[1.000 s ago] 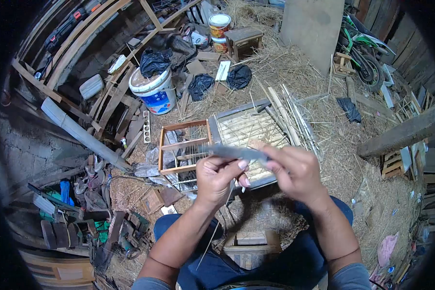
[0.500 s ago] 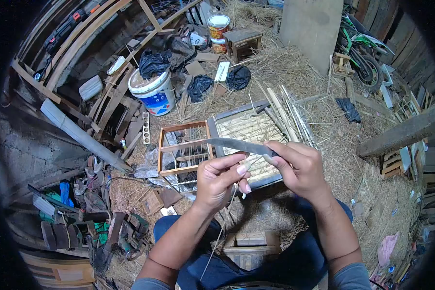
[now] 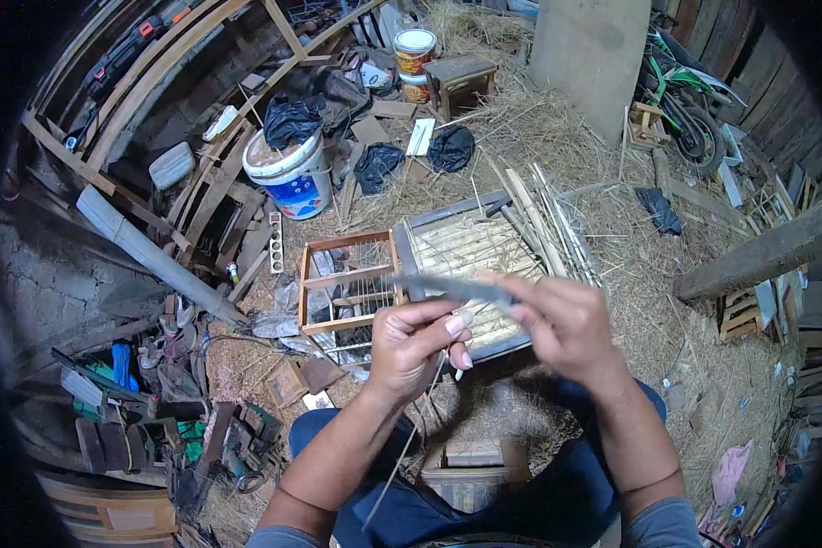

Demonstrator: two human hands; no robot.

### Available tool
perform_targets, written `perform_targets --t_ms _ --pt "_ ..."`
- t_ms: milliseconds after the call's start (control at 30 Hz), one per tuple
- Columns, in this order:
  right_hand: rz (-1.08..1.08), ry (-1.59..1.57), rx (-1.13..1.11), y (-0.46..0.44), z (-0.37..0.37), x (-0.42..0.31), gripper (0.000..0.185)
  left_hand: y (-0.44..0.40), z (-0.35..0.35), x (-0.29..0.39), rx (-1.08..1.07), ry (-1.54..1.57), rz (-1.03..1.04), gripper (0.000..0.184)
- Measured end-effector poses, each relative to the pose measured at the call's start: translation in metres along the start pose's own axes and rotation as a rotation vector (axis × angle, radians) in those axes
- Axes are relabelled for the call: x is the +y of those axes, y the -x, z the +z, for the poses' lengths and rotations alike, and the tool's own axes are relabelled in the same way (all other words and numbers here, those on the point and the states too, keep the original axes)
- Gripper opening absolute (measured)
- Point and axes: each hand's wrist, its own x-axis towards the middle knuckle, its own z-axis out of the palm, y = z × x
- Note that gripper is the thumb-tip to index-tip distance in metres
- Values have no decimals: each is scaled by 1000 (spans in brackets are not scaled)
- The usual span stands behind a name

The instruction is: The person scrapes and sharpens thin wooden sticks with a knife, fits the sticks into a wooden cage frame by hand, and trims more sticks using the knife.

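Note:
My right hand [image 3: 568, 327] is closed round the handle of a knife [image 3: 452, 289]. The blade is blurred and points left, above the fingers of my left hand [image 3: 418, 345]. Between thumb and fingers, my left hand pinches a thin strip, probably bamboo [image 3: 395, 475], whose long end hangs down toward my lap. The strip's upper end is mostly hidden by the fingers. Beyond the hands lies a wooden frame with thin bars [image 3: 347, 324]. Beside it is a tray-like panel [image 3: 416, 219] with pale strips on it.
A bundle of split sticks [image 3: 543, 219] lies across the panel's right side. Farther off stand a white bucket [image 3: 288, 173], a small wooden stool [image 3: 461, 71] and a green motorbike [image 3: 690, 119]. A thick beam [image 3: 758, 251] juts in from the right. Straw and shavings cover the floor.
The knife and my right hand have shifted slightly and are smeared by motion. The strip's hanging end has swung a little left. My left hand keeps its pinch.

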Motion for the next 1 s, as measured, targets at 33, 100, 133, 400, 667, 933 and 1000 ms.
perform_targets --t_ms 33,100,133,400,667,933,1000 --pt "-107 -6 11 1 4 -2 27 0 6 1 -18 33 57 24" --pt "-91 -10 29 0 5 -2 26 -1 3 1 13 -10 34 29" --pt "-70 -12 43 1 6 -2 25 -1 2 0 45 -48 6 34" --pt "11 -52 73 0 7 6 25 -1 -3 -1 40 40 -8 35" --pt "-40 -20 21 -1 5 -2 23 -1 -5 1 -29 -58 -11 29" --pt "-64 -114 -85 2 2 -8 25 3 -2 5 -10 0 43 39" --pt "-30 -81 -110 1 0 -7 24 5 -4 3 32 1 9 40"
